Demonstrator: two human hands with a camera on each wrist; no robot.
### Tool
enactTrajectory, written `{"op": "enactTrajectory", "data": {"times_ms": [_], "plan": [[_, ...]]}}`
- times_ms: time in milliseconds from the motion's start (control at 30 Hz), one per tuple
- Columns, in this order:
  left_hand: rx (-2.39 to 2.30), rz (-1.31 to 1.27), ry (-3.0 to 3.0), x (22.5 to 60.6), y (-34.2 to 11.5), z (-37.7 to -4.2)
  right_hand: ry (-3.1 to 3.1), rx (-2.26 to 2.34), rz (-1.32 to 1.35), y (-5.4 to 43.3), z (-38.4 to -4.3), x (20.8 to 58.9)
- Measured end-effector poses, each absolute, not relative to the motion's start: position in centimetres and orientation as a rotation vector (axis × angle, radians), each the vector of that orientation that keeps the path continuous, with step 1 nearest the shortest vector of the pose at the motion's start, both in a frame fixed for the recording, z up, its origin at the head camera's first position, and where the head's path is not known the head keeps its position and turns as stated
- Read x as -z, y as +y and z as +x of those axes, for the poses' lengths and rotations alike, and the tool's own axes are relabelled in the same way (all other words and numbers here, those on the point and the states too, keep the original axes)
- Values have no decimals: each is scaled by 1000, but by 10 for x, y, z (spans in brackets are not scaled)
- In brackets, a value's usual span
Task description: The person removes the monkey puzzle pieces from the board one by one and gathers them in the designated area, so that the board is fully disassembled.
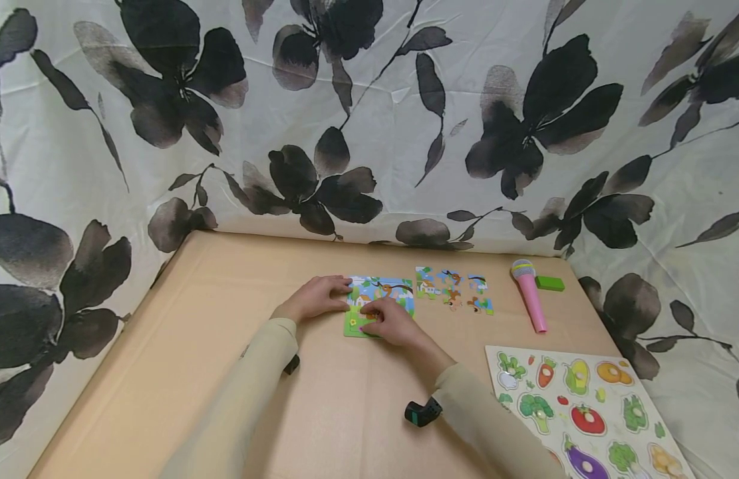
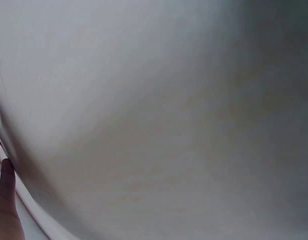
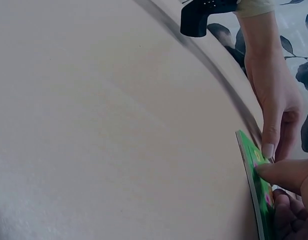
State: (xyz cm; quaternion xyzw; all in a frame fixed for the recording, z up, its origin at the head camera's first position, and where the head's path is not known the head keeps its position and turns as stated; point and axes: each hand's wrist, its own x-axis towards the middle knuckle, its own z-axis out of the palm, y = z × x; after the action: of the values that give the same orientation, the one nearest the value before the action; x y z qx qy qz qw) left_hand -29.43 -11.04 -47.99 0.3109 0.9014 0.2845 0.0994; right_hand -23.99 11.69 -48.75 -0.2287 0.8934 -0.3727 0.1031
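Note:
A colourful jigsaw puzzle (image 1: 399, 287) with a green lower edge lies on the table, showing trees, a house and a branch. My left hand (image 1: 315, 297) touches its left side, fingers extended and thumb lower down. Across the puzzle's lower part, my right hand (image 1: 393, 320) has its thumb and fingertips around a piece-sized patch, largely covered by the fingers. In the right wrist view the thumb (image 3: 284, 175) meets the green puzzle edge (image 3: 250, 160), with the other fingers curled beside it. Several loose puzzle pieces (image 1: 426, 287) lie just right of the puzzle.
Farther right are a pink toy microphone (image 1: 532, 303) and a green block (image 1: 550, 284). A white vegetable board (image 1: 563, 386) occupies the front right, partly beneath the right sleeve (image 1: 489, 412). Floral cloth (image 1: 405, 193) hangs behind the tan table (image 1: 225, 293).

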Motion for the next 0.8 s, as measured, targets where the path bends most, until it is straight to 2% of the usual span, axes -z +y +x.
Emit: {"op": "enactTrajectory", "data": {"times_ms": [800], "plan": [[-834,924,2666,481,-110,-296,2630,1085,-717,112,-234,484]]}}
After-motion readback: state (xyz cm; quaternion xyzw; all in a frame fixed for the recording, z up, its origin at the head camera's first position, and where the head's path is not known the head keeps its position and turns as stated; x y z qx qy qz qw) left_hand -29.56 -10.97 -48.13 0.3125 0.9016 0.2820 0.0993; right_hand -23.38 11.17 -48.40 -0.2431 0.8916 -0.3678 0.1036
